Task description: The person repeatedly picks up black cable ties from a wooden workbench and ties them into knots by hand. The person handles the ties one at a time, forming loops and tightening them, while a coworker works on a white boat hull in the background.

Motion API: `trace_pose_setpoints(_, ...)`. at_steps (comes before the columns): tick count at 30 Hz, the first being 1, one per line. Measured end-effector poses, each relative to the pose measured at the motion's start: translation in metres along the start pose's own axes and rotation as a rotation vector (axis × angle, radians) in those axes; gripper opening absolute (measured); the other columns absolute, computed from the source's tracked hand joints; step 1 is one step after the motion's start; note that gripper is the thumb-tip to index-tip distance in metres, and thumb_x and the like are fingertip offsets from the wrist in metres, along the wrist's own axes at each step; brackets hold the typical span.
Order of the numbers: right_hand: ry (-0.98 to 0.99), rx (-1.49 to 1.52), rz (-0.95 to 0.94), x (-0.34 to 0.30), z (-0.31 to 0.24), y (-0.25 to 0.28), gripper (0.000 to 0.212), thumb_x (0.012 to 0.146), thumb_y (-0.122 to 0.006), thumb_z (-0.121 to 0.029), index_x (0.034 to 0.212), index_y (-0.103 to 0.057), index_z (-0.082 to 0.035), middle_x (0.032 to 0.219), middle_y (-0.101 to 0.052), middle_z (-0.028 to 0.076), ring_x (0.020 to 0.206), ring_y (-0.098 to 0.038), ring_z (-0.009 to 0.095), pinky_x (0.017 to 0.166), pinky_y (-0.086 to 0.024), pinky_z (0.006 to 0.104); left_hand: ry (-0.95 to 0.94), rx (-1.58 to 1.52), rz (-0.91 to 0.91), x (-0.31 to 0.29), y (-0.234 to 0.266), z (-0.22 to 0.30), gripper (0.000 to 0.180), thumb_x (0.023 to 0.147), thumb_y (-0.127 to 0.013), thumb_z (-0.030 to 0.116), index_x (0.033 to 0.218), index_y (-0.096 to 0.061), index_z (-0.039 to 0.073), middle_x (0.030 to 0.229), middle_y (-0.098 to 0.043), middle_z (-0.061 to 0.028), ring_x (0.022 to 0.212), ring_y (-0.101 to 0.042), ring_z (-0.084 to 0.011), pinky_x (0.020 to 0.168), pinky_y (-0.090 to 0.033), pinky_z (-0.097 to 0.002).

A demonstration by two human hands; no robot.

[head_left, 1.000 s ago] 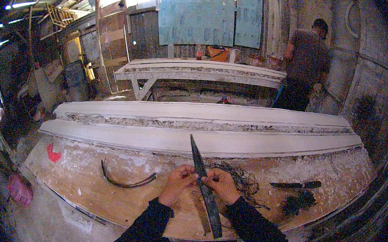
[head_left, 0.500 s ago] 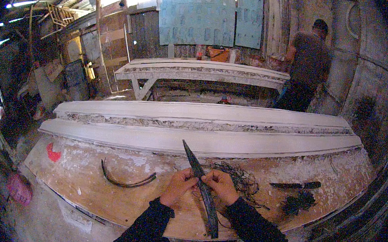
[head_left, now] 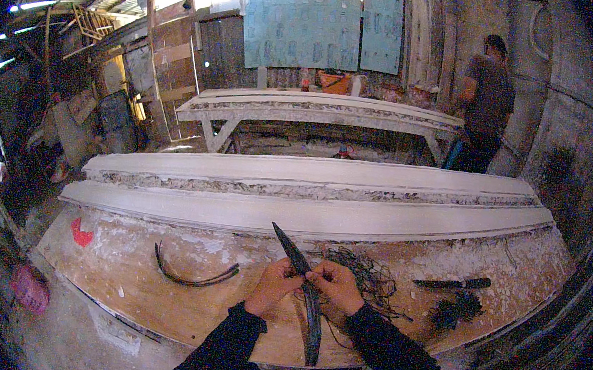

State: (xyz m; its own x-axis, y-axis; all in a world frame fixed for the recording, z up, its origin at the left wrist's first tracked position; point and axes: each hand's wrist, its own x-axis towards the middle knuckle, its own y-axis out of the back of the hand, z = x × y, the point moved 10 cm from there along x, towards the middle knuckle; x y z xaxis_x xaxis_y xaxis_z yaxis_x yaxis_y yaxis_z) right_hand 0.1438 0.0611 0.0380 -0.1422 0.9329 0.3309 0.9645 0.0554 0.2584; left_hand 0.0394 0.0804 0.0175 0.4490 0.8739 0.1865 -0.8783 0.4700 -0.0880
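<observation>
A long dark strip with tapered ends (head_left: 312, 326) slants across the front of the wooden worktable (head_left: 136, 298), its near end reaching the table edge. My left hand (head_left: 274, 284) pinches it around the middle from one side. From the other side my right hand (head_left: 338, 287) grips it, fingertips close to the left ones. Beside my right hand lies a tangle of thin dark strands (head_left: 377, 278). Farther right are a dark knife (head_left: 437, 283) and a bunch of short dark strips (head_left: 457, 311). Several curved dark strips (head_left: 191, 278) rest left of my hands.
Two long white moulded pieces (head_left: 251, 210) run along the table's far side. A red scrap (head_left: 81, 232) lies at the left. Behind stands another white-topped table (head_left: 260, 112) with an orange container (head_left: 333, 83). A person (head_left: 489, 96) stands at the back right. A pink object (head_left: 30, 288) sits on the floor.
The strip's far end has shifted slightly left and nearer, and its near end has also moved left. Both hands keep their hold. The person at the back has moved right.
</observation>
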Motion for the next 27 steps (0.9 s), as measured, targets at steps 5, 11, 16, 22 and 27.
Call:
trace_pose_setpoints(5, -0.046, -0.083, 0.007, 0.000, 0.006, 0.000, 0.017, 0.080, -0.061, -0.018, 0.072, -0.055, -0.004, 0.063, -0.054, -0.002, 0.059, -0.047, 0.006, 0.055, -0.039, 0.0218, 0.010, 0.018, 0.010, -0.001, 0.000, 0.002, 0.014, 0.075, -0.055, 0.002, 0.088, -0.053, 0.003, 0.078, -0.057, -0.0016, 0.068, -0.055, -0.0103, 0.058, -0.046, -0.0231)
trace_pose_setpoints(11, -0.130, -0.052, -0.005, -0.002, 0.012, -0.001, 0.016, 0.080, -0.061, -0.017, 0.073, -0.055, -0.004, 0.063, -0.054, -0.001, 0.059, -0.047, 0.005, 0.054, -0.039, 0.0206, 0.009, -0.012, 0.012, -0.003, 0.001, 0.005, 0.014, 0.074, -0.055, 0.002, 0.088, -0.054, 0.003, 0.079, -0.057, -0.0014, 0.071, -0.054, -0.0100, 0.063, -0.045, -0.0239)
trace_pose_setpoints(16, -0.193, 0.036, -0.015, -0.004, 0.016, -0.003, 0.016, 0.079, -0.062, -0.017, 0.072, -0.054, -0.004, 0.062, -0.052, -0.002, 0.058, -0.045, 0.005, 0.053, -0.038, 0.0203, -0.007, 0.062, 0.049, -0.001, 0.007, 0.002, 0.011, 0.074, -0.056, 0.002, 0.085, -0.056, 0.002, 0.077, -0.058, -0.0019, 0.070, -0.054, -0.0098, 0.062, -0.045, -0.0242)
trace_pose_setpoints(22, -0.206, 0.056, -0.008, -0.007, 0.014, -0.003, 0.017, 0.079, -0.063, -0.018, 0.071, -0.055, -0.004, 0.061, -0.051, -0.004, 0.058, -0.044, 0.004, 0.052, -0.037, 0.0201, -0.012, 0.162, 0.084, 0.002, 0.015, -0.011, 0.008, 0.073, -0.057, 0.005, 0.081, -0.058, 0.002, 0.073, -0.058, -0.0016, 0.067, -0.054, -0.0094, 0.060, -0.045, -0.0241)
trace_pose_setpoints(27, -0.140, -0.042, 0.016, -0.005, 0.003, -0.001, 0.018, 0.077, -0.064, -0.019, 0.071, -0.056, -0.004, 0.061, -0.051, -0.003, 0.058, -0.044, 0.005, 0.052, -0.037, 0.0213, -0.003, 0.212, 0.101, 0.002, 0.020, -0.015, 0.011, 0.073, -0.057, 0.008, 0.081, -0.059, 0.001, 0.073, -0.059, -0.0023, 0.066, -0.054, -0.0094, 0.059, -0.045, -0.0243)
